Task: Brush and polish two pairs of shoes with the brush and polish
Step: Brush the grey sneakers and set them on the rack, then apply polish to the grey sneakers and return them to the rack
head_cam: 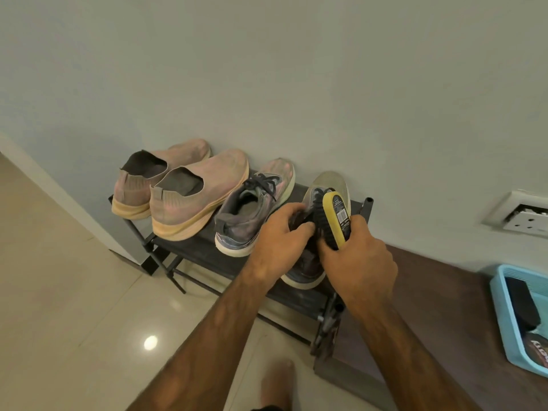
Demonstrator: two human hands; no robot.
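Two pairs of shoes stand on a low black rack (pixel 189 250) against the wall. The pink slip-on pair (pixel 189 191) is at the left. Beside it sits one grey laced sneaker (pixel 252 215). Its mate (pixel 323 188) is at the rack's right end, toe to the wall. My left hand (pixel 281 241) grips that sneaker at its collar. My right hand (pixel 358 259) holds a yellow-backed brush (pixel 336 218), whose black bristles lie against the sneaker's laces. Both hands hide the sneaker's middle.
A light blue tray (pixel 504 310) on a dark wooden surface (pixel 439 295) at the right holds a black brush (pixel 522 304) and a polish container (pixel 538 347). A wall socket (pixel 525 218) is above it. Glossy floor tiles (pixel 74 307) spread at the left. My bare foot (pixel 275 384) shows below.
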